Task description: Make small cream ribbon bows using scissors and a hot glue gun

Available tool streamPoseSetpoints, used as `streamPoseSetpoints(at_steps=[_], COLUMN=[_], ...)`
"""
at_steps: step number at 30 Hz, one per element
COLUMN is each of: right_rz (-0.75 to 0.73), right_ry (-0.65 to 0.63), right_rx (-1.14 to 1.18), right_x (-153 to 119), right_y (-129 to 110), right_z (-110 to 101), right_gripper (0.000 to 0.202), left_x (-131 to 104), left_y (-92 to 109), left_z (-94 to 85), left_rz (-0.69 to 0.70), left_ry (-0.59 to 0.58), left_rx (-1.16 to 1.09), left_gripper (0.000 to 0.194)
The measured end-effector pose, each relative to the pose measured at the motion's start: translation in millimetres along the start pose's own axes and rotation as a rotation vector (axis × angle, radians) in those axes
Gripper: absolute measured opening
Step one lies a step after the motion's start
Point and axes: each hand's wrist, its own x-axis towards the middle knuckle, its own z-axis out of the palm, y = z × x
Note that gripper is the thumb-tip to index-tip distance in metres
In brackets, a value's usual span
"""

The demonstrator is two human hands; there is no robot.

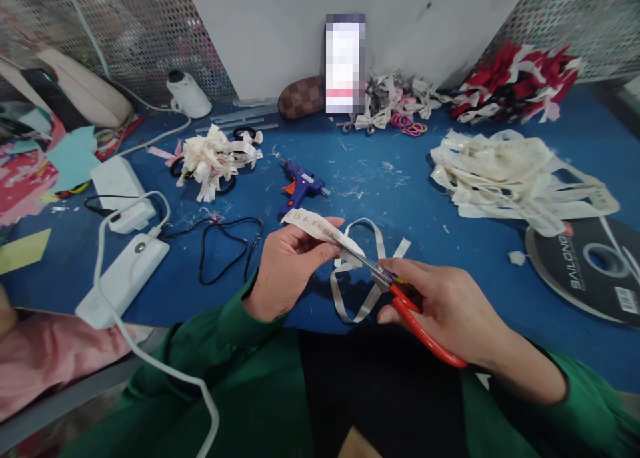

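Nearest the camera, two green sleeves (240,378) lead to the person's hands over the blue tabletop (450,198). The right hand (450,308) is closed around the red handles of a pair of scissors (405,305), whose blades point left and meet a strip of cream printed ribbon (320,228). The left hand (287,268) pinches that ribbon between thumb and fingers, holding the end taut and slightly raised, with the rest of the strip looping down onto the tabletop just behind the blades. The step in hand looks like cutting a length off the ribbon; the blades seem to sit at the cut line, so the next move would call for a clean squeeze of the handles while the left hand keeps the strip tight and its fingers out of the blades' path.

Just beyond the hands, a blue glue gun (300,185) lies on the tabletop, with a black cord (227,248) curled to its left and white power adapters (125,271) near the left edge. Further right, a black ribbon spool (590,271) lies flat, and a loose heap of cream ribbon (515,178) lies behind it. To the left, a cream bow bundle (213,159) rests on the tabletop. At the back, against the wall, sit a brown checked case (300,97), small finished bows (390,101) and a red and white pile of bows (515,81).
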Motion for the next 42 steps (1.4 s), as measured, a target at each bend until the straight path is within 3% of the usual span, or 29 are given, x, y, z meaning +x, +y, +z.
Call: streamPoseSetpoints(at_steps=[16, 28, 42], right_rz=[0.014, -0.002, -0.043], right_ry=[-0.053, -0.018, 0.045], right_rx=[0.074, 0.074, -0.029], right_x=[-0.4, -0.7, -0.1], right_y=[-0.9, 0.6, 0.7], right_z=[-2.7, -4.3, -3.6], right_gripper=[0.041, 0.040, 0.045], left_x=[-1.4, 0.2, 2.9], left_y=[0.0, 0.8, -0.6], left_z=[-1.5, -3.0, -0.5], left_rz=[-0.004, 0.010, 0.045], left_ry=[-0.048, -0.073, 0.103], left_rx=[0.012, -0.044, -0.096], left_gripper=[0.029, 0.029, 0.014])
